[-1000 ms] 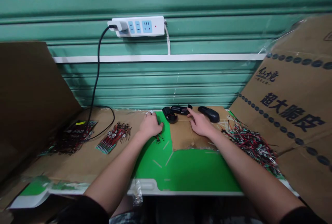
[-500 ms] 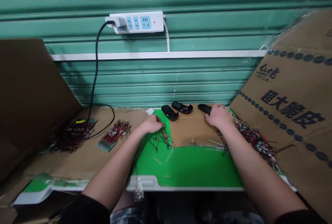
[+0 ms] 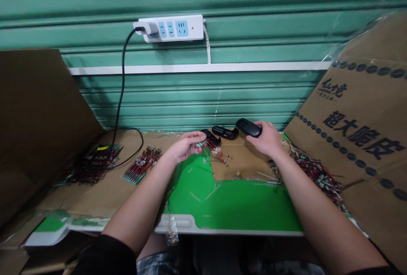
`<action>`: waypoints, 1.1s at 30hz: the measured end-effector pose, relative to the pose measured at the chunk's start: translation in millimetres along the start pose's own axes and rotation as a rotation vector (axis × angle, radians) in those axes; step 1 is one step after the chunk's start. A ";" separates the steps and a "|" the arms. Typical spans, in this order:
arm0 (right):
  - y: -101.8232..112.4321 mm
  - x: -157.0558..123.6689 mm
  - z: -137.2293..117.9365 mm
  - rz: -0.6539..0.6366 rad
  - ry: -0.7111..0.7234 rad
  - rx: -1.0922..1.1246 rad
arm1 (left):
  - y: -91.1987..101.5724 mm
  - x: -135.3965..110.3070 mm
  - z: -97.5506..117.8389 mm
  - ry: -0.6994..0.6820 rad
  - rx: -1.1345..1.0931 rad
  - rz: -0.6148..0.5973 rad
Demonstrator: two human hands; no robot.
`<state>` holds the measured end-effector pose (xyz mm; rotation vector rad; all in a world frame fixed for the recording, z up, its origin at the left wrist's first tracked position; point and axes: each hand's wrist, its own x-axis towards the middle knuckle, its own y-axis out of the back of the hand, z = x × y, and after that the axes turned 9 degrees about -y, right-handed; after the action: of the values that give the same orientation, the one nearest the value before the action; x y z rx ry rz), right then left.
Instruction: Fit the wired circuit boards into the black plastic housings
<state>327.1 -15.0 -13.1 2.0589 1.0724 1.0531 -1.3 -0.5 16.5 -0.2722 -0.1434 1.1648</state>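
My left hand (image 3: 186, 147) pinches a small bunch of red and black wires (image 3: 211, 144) with tiny terminals, and the bunch fans out to the right over the cardboard. My right hand (image 3: 265, 139) grips an oblong black plastic casing (image 3: 249, 127) by its near end, lifted slightly above the work surface. Two more black casings lie at the back: an open one (image 3: 226, 132) and another (image 3: 210, 135) partly hidden behind the wires. A few small dark bits lie on the cardboard sheet (image 3: 244, 162) below the wires.
A green cutting mat (image 3: 233, 205) lies at the front. Loose wire heaps sit at the right (image 3: 316, 175) and far left (image 3: 92, 166), with a red wire bundle (image 3: 141, 164) nearby. Cardboard panels stand at both sides. A power strip (image 3: 170, 29) hangs on the green shutter behind.
My left hand has lifted the wire bunch off the green mat and moved it up and right. My right hand has taken the black casing and raised it, shifting left.
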 end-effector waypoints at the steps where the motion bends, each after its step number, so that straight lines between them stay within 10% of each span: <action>1: -0.9 -1.1 -0.8 -0.016 -0.002 0.047 | 1.3 1.7 0.2 -0.019 -0.055 0.043; 10: 6.2 -27.8 -20.5 -0.333 0.286 0.305 | 3.7 11.6 -1.6 -0.204 -0.403 0.311; 22: 14.7 -56.6 -45.9 -0.719 0.524 0.275 | 2.8 17.9 -25.5 -0.121 -0.305 0.270; 33: -4.0 -56.1 -39.5 -0.610 0.657 0.221 | -1.9 18.9 -34.7 -0.140 -0.228 0.275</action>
<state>271.8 -55.5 -16.8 1.3631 2.0548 1.3364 16.5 11.4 -16.6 -0.4210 -0.3720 1.4435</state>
